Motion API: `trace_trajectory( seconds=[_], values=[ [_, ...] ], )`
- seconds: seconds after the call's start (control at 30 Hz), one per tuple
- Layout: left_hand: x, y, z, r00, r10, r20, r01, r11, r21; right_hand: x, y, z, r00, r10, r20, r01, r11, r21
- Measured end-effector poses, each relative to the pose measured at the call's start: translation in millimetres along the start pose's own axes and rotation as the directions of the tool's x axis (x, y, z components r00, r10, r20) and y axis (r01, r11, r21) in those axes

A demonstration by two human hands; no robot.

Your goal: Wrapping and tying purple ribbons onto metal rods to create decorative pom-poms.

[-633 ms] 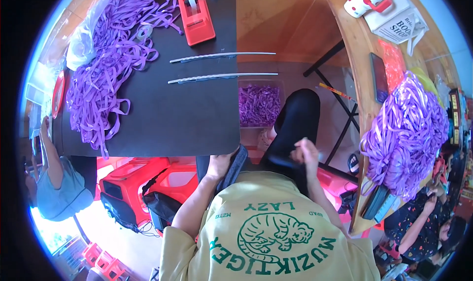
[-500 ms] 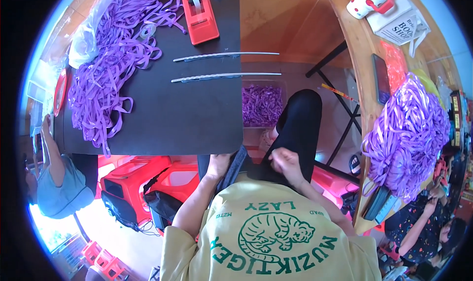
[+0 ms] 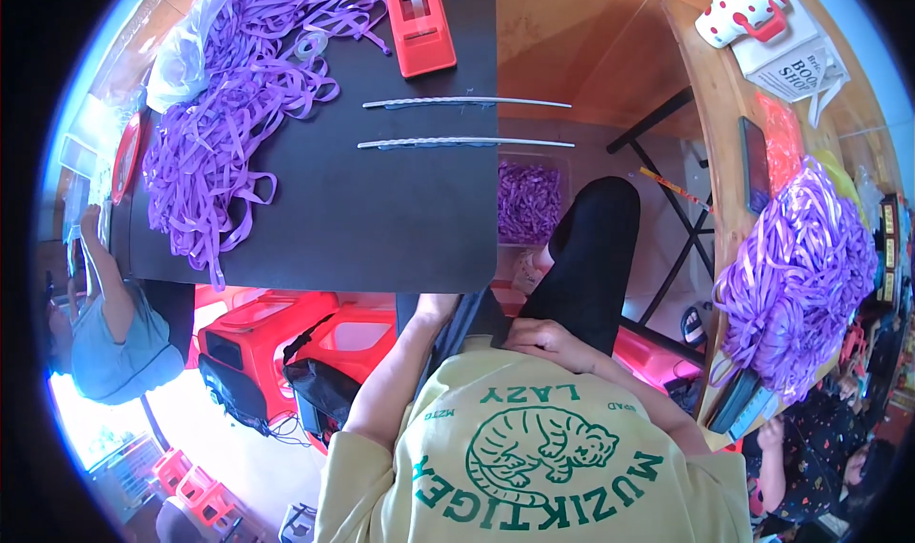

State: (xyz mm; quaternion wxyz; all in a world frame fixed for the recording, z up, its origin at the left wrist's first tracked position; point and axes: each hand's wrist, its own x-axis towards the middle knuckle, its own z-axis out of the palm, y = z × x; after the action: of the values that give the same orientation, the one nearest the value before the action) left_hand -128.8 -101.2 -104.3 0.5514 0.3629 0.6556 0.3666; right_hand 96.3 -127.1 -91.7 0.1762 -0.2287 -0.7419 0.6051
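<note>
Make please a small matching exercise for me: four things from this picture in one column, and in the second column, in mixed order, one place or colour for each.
1. tape dispenser
2. two thin rods
3. cup
4. right hand

A. reaching past the right edge of the dark table
B. close to the hem of the shirt
C. red all over its body
D. white with red dots

Right pairs: 1-C, 2-A, 3-D, 4-B

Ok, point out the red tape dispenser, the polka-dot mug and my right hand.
Red tape dispenser [image 3: 426, 50], head view: its red body.
Polka-dot mug [image 3: 733, 12], head view: its white, dotted side.
Right hand [image 3: 542, 337], head view: back of the hand.
</note>
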Motion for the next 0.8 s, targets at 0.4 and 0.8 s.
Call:
trace_trajectory(
  seconds=[0.4, 0.8],
  values=[
    [-19.2, -30.3, 76.5, 0.75, 0.103, 0.653, -0.228, 0.968, 0.109, -42.3, -16.5, 5.4, 0.85, 0.075, -0.522, -0.038, 0.996, 0.081],
    [-18.1, -43.8, 77.4, 0.624, 0.214, 0.752, -0.629, 0.708, 0.321, -90.8, 14.6, -60.7, 0.155, 0.402, -0.902, 0.182, 0.886, 0.426]
  ],
)
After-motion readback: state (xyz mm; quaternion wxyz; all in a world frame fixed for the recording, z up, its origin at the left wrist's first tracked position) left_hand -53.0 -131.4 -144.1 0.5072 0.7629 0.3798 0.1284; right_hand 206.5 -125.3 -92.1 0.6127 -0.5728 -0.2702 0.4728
